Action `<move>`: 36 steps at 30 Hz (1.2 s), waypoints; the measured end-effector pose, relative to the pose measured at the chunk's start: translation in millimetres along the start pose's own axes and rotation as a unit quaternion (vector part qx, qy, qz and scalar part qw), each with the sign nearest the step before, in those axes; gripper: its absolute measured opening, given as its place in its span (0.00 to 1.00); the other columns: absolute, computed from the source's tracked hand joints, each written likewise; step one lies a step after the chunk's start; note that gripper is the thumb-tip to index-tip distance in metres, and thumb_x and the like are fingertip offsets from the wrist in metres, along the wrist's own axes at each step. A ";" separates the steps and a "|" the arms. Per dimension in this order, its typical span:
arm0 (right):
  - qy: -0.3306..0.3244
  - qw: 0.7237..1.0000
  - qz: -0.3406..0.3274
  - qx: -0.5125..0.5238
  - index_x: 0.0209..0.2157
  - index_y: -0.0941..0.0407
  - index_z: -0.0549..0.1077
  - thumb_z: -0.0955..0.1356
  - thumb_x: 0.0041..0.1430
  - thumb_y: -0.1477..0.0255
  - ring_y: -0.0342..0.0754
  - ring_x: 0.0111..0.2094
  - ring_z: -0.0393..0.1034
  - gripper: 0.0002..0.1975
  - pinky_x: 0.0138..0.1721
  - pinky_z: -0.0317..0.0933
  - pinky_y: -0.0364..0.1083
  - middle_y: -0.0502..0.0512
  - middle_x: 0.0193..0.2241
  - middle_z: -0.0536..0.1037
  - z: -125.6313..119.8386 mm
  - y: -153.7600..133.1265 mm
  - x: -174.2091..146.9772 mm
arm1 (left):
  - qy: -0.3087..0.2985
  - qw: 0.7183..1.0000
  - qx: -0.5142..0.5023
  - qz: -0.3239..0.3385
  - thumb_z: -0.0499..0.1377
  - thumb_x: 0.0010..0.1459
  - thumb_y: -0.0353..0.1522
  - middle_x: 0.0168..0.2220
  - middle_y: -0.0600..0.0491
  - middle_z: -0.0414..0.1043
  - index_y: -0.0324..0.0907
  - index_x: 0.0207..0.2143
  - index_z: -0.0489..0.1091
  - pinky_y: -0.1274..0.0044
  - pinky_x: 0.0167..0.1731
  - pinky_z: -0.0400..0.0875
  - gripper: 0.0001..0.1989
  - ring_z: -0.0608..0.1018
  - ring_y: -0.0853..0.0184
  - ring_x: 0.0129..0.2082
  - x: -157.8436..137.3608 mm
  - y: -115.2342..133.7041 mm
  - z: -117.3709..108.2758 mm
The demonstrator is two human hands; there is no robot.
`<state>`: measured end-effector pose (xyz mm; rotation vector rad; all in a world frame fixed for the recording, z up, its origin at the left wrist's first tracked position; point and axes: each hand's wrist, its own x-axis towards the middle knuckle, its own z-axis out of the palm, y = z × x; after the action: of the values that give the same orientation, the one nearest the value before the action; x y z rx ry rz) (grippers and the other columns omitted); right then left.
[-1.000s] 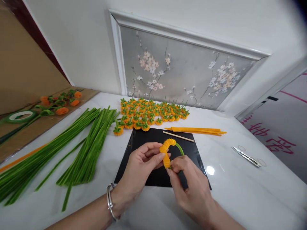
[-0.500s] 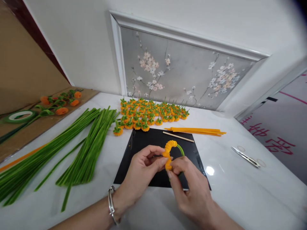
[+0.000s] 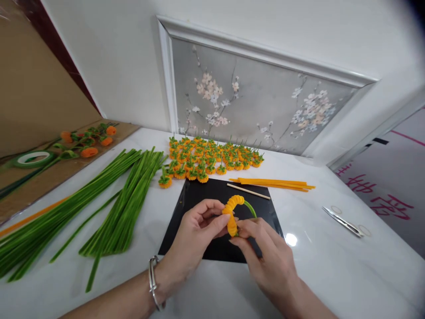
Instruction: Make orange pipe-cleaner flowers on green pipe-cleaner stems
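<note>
Pinching orange coil (image 3: 231, 216): left hand (image 3: 195, 232) has thumb and fingers closed on its middle, right hand (image 3: 270, 254) grips its lower end, green stem (image 3: 251, 208) arcs toward right knuckles. Coil sits over black mat (image 3: 199, 195), inside its edges; right hand overlaps mat's right edge. Orange flower heads (image 3: 202, 161) bound the far side, green strips (image 3: 133, 208) the left, scissors (image 3: 345, 223) well apart at right. Pink handwriting (image 3: 375, 190) at right, too skewed to read. Versus half a second ago: coil's lower end shows wider, view shifted slightly, table items unchanged
</note>
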<state>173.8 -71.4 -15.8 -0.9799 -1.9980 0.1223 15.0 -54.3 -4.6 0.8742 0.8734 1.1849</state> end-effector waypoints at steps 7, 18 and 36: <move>0.016 1.000 0.015 -0.016 0.46 0.54 0.67 0.65 0.60 0.78 0.44 0.28 0.71 0.12 0.32 0.68 0.43 0.49 0.27 0.75 0.1 -1.7 -1.4 | -0.013 1.000 0.007 -0.004 0.65 0.52 0.32 0.31 0.55 0.74 0.42 0.35 0.70 0.80 0.34 0.73 0.08 0.75 0.71 0.31 -0.4 -2.8 -1.2; 0.019 1.000 0.013 -0.016 0.47 0.55 0.67 0.64 0.60 0.79 0.44 0.29 0.70 0.13 0.32 0.67 0.43 0.50 0.28 0.73 2.1 0.7 -3.9 | -0.021 0.999 0.039 0.010 0.64 0.53 0.32 0.33 0.56 0.73 0.42 0.37 0.70 0.79 0.36 0.74 0.08 0.75 0.71 0.34 -2.1 0.1 -1.0; -0.003 1.000 0.017 0.017 0.46 0.56 0.67 0.63 0.60 0.80 0.43 0.29 0.68 0.12 0.32 0.65 0.42 0.50 0.28 0.72 3.4 -4.5 -2.1 | -0.001 0.983 0.155 0.098 0.62 0.55 0.31 0.29 0.56 0.75 0.40 0.33 0.70 0.83 0.32 0.73 0.04 0.77 0.72 0.30 -0.6 -3.2 -3.9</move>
<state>169.2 -75.0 -17.4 -0.9931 -1.9788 0.1766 12.6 -55.0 -9.0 1.2383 1.0039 1.2336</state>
